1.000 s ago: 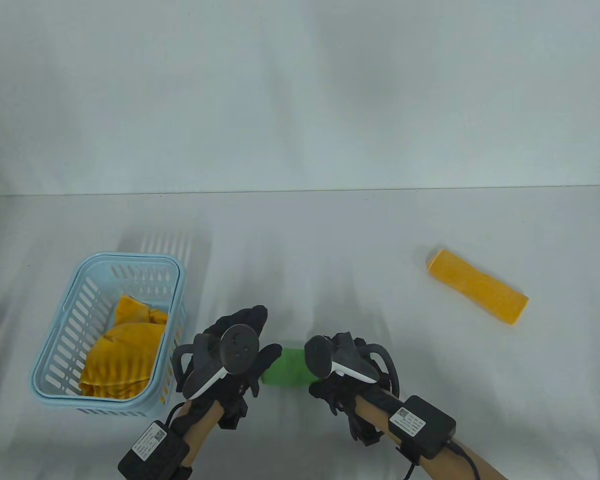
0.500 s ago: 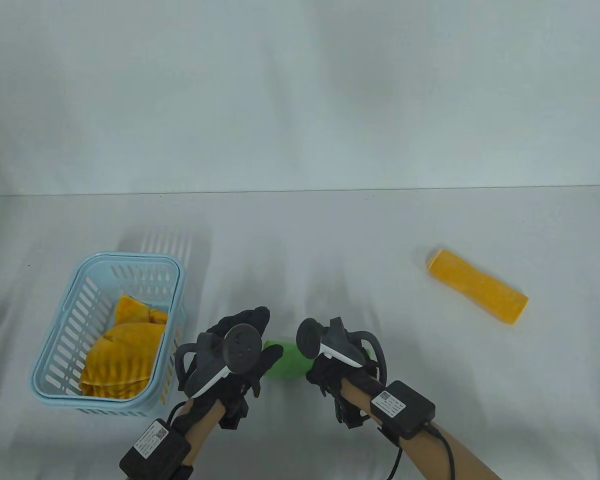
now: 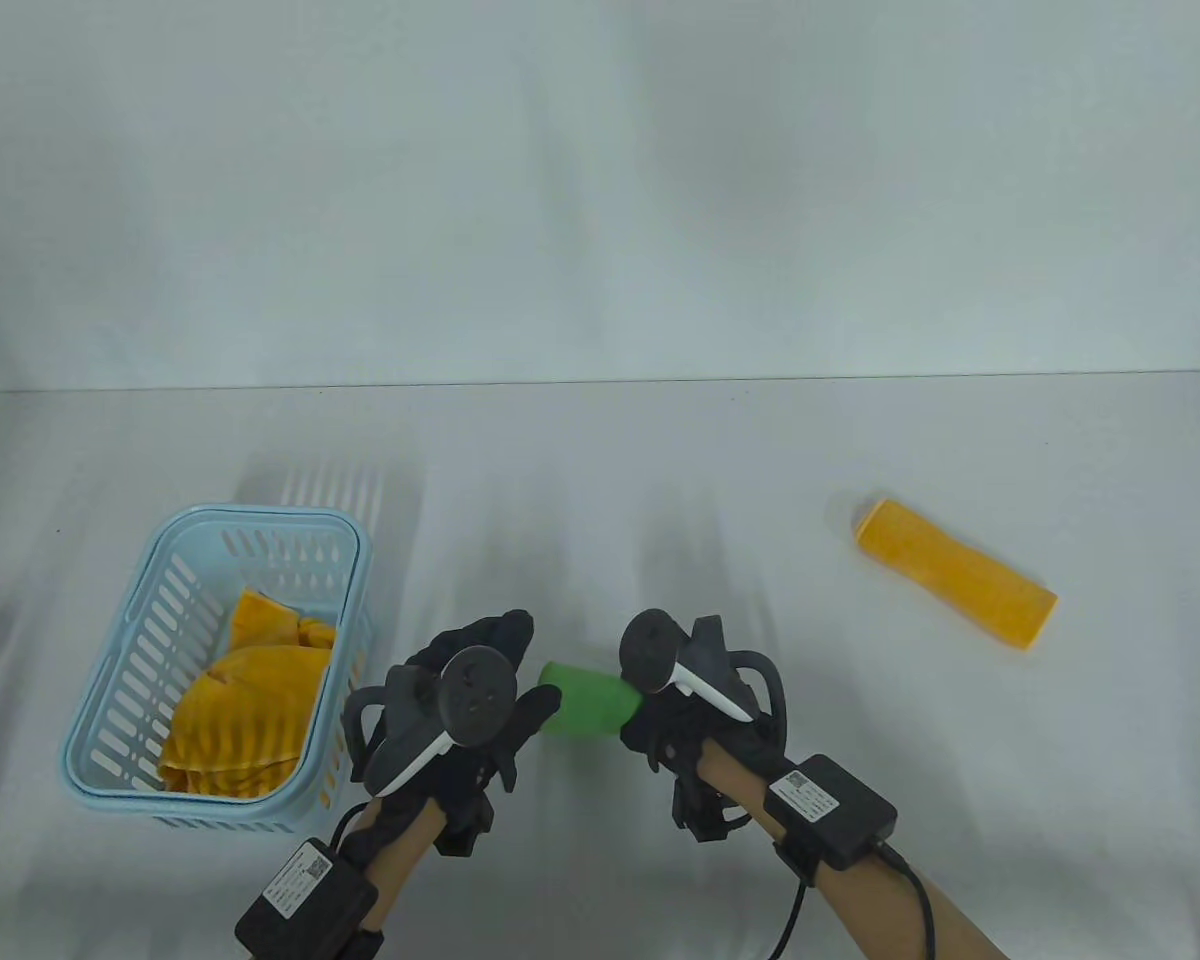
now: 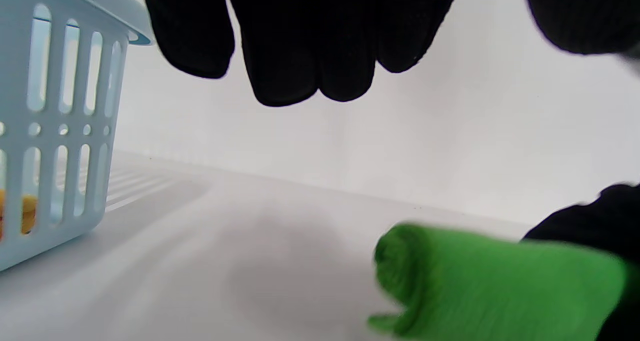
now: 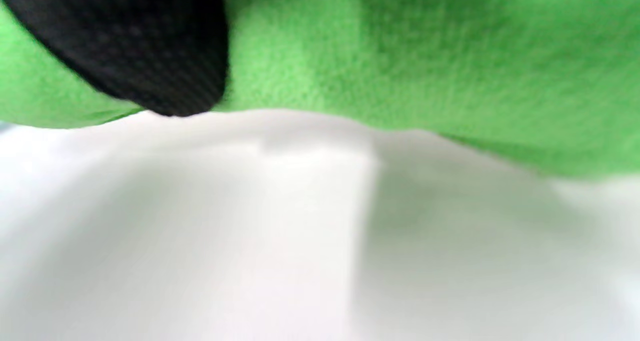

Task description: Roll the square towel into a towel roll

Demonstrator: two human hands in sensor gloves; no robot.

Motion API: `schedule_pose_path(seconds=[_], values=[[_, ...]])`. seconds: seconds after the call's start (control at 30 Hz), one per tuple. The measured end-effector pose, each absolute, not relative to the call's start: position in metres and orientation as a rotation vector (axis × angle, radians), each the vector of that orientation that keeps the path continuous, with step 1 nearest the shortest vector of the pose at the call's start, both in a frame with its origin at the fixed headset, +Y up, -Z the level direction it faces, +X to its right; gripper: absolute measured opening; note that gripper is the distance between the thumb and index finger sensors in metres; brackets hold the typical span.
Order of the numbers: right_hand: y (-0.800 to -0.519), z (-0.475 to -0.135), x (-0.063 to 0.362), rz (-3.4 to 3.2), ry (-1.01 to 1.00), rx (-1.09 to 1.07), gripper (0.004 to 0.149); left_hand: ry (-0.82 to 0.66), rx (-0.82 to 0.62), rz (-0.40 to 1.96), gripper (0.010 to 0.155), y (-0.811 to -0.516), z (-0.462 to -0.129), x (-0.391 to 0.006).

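Note:
The green towel roll (image 3: 585, 705) sits between my two hands near the table's front edge, slightly tilted. My right hand (image 3: 660, 722) grips its right end; in the right wrist view a black finger (image 5: 140, 46) is curled over the green towel roll (image 5: 425, 56), which hangs just above the table. My left hand (image 3: 508, 682) hovers at the roll's left end with its fingers (image 4: 300, 56) spread and relaxed, holding nothing. In the left wrist view the green towel roll (image 4: 490, 286) shows its spiral end at lower right.
A light blue slotted basket (image 3: 110, 720) with crumpled yellow towels (image 3: 245, 700) stands at the left, close to my left hand; its wall (image 4: 50, 131) shows in the left wrist view. A yellow rolled towel (image 3: 955, 572) lies at the right.
My right hand has closed round the green roll and carried it a little up and away from the front edge. The left hand has barely moved.

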State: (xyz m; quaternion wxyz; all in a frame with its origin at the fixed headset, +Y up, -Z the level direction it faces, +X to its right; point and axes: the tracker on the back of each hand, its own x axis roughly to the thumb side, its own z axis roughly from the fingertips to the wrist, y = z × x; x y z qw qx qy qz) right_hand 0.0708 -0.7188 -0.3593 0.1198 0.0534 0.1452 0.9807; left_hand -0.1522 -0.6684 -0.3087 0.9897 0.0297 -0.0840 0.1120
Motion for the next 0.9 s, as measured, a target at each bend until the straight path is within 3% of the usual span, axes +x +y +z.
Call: schedule_pose_path(seconds=[0.3, 0.43, 0.67, 0.9], values=[[-0.659, -0.364, 0.170, 2.835, 0.189, -0.153, 0.063, -0.175, 0.069, 0.221, 0.080, -0.667, -0.308, -0.152], [-0.651, -0.374, 0.222, 2.868, 0.086, -0.361, 0.064, -0.179, 0.062, 0.212, 0.080, -0.669, -0.308, -0.150], [-0.677, -0.396, 0.293, 2.931, -0.055, -0.718, 0.064, -0.178, 0.044, 0.204, 0.080, -0.673, -0.310, -0.148], [-0.719, -0.410, 0.300, 2.985, -0.108, -0.777, 0.065, -0.172, 0.033, 0.199, 0.080, -0.675, -0.311, -0.148]])
